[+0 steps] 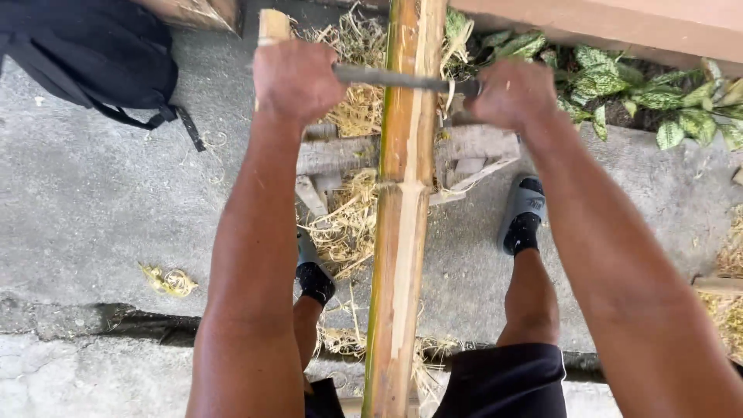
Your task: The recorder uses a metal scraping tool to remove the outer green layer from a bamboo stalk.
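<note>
**Two hands draw a blade across a bamboo pole**

A long bamboo pole (402, 232) runs up the middle of the view, between the person's legs, its face shaved pale and its edges still green. It lies on a low wooden stand (472, 147) set on the concrete ground (101, 217). A black backpack (93, 50) sits at the upper left, and spotted green plants (658, 97) grow at the upper right. Pale shavings (344, 224) lie heaped around the stand. A dark metal blade (391, 79) crosses the pole. The left hand (296, 77) is clenched around its wooden handle; the right hand (511, 93) is clenched on the other end.
</note>
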